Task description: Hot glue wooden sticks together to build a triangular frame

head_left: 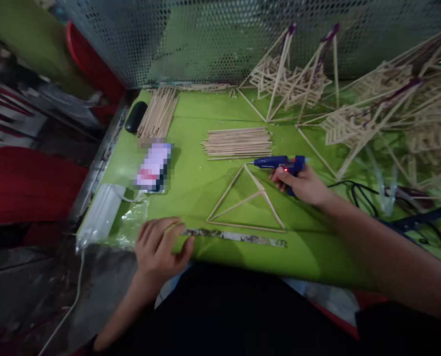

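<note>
My right hand point(298, 183) is wrapped round a blue glue gun point(272, 162) with a small red light on its side. The gun's nozzle tip is at the top corner of a triangle of thin wooden sticks point(226, 192), which lies on the green table and has one stick running across its inside. My left hand point(161, 244), fingers apart and bent, rests at the table's front edge. Its fingertips are beside the left end of a flat, speckled strip point(235, 237) that lies along the triangle's base. Nothing shows in the left hand.
A stick bundle point(239, 142) lies beyond the triangle; another bundle point(159, 112) is beside a black mouse-like object point(136, 117). A phone point(154, 165) and white power bank-like block point(102, 210) sit left. Stick frames point(290, 79) stand back right, near a black cable point(357, 190).
</note>
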### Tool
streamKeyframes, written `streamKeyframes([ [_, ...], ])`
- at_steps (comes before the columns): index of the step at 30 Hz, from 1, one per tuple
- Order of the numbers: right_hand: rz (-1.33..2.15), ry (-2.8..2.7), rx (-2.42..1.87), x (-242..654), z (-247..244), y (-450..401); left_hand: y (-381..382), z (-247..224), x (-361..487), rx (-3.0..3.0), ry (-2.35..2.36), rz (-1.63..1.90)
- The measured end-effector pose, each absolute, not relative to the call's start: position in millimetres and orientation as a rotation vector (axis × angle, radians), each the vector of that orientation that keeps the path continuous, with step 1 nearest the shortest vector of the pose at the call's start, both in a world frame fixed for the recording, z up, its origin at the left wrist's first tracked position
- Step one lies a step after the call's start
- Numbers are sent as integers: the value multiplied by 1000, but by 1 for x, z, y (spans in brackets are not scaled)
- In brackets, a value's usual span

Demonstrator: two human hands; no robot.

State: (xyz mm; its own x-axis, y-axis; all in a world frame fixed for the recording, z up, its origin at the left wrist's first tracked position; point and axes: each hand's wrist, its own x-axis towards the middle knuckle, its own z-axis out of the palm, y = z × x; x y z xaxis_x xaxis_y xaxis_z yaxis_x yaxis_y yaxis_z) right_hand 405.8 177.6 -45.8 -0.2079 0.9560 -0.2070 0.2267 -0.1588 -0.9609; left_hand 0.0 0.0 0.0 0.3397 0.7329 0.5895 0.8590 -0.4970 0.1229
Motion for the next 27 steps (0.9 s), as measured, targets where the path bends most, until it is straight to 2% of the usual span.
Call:
streamKeyframes([
  [8, 1484, -1409, -1381, 404, -38, 174, 0, -37, 16, -2483, -1568, -932],
  [18, 1512, -1330, -1530, 395, -21, 171, -2, -35, 15, -2513, -1693, -861],
  [27, 1522, -1294, -1566, 396, -17, 170, -6, -30, 24, -2459, -1858, -939],
])
